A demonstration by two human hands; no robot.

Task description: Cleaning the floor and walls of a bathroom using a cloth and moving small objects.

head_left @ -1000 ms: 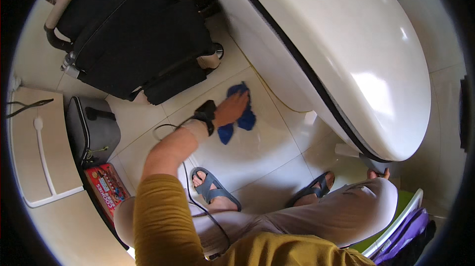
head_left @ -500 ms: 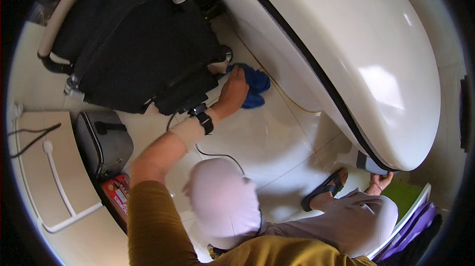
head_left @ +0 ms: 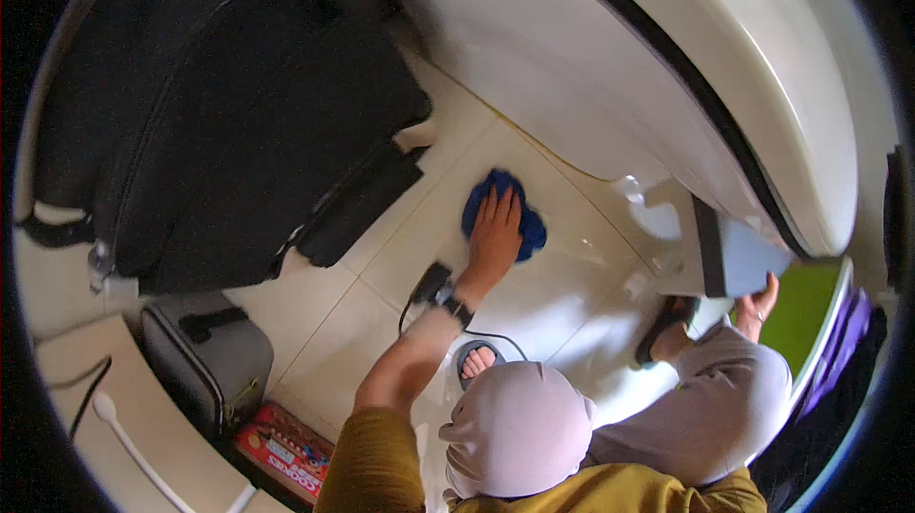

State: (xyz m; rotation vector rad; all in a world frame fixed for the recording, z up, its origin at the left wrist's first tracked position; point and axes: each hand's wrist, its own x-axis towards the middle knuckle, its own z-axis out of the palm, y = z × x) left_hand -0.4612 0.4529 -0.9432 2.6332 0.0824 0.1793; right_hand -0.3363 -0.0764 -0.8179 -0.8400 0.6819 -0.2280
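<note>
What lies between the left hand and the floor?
The head view shows a blue cloth under the left hand, on pale floor tiles.

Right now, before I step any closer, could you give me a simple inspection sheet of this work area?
Surface: pale tiled floor, glossy, with bright reflections.
Things in use: blue cloth, bunched on the tiles; grey-and-white block under the shell's edge.
Clutter: grey case and red box at the left.
Hands: left hand on the cloth, fingers extended; right hand at the block's lower edge, grip unclear.
Cables: black cable near the left wrist; dark cord at far left.
Surroundings: large white shell with a black border strip, black fabric-covered item, green container.
</note>
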